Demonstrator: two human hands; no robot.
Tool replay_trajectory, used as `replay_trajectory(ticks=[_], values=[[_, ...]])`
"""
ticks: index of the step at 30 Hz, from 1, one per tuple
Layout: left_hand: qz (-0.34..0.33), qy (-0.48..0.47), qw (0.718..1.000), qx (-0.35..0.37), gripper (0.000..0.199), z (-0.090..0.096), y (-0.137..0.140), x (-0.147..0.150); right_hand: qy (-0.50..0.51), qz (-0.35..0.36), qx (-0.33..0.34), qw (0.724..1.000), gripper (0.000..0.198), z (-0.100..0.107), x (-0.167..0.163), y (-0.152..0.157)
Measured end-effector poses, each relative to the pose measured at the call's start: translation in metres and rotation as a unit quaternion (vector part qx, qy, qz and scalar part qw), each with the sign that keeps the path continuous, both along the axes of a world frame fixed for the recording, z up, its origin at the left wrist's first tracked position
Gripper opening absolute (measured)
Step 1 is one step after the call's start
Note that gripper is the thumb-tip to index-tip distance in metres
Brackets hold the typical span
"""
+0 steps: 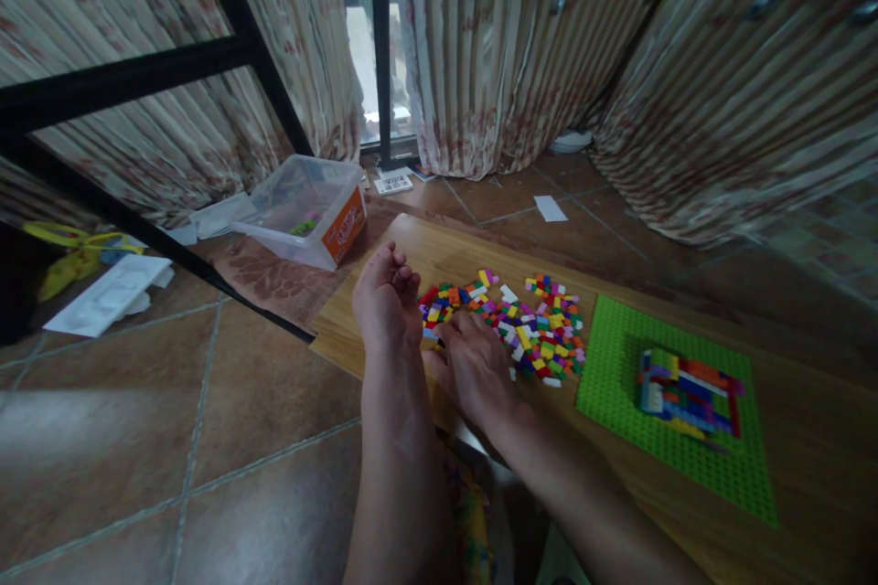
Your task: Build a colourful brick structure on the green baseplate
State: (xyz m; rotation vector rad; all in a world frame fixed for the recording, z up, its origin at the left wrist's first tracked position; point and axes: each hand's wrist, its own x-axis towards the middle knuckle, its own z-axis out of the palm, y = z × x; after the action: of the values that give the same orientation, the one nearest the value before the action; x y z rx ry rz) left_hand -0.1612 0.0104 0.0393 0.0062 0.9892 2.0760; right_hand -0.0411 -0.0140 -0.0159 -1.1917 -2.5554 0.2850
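My left hand point(388, 294) is raised over the left end of the wooden table, with its palm turned up and its fingers curled in. Whatever those fingers hold, if anything, is hidden. Beside it, my right hand point(473, 364) reaches down at the near left edge of a pile of small coloured toy bricks point(541, 329). Its fingers are bent and pressed together, and what lies between them is too small to make out. Right of the pile, a green baseplate point(610, 356) carries a block of joined toy bricks point(692, 395) in several colours.
The wooden table point(816, 457) runs off to the right. Left of it, a clear plastic box point(294, 210) with an orange label stands on a brown mat. White trays point(110, 292) and a yellow bag point(65, 260) lie on the tiled floor, behind a black metal frame point(233, 302).
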Motion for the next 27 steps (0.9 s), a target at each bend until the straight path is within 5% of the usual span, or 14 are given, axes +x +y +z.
replay_trajectory(ticks=[12, 27], values=[[0.010, -0.006, 1.000, -0.011, 0.010, -0.001, -0.002, -0.006, 0.018, -0.061, 0.019, 0.998, 0.017, -0.012, 0.045, 0.019], [-0.009, -0.013, 1.000, -0.015, 0.010, 0.008, 0.001, -0.001, -0.006, -0.037, 0.004, 0.999, 0.020, -0.002, 0.006, 0.018]])
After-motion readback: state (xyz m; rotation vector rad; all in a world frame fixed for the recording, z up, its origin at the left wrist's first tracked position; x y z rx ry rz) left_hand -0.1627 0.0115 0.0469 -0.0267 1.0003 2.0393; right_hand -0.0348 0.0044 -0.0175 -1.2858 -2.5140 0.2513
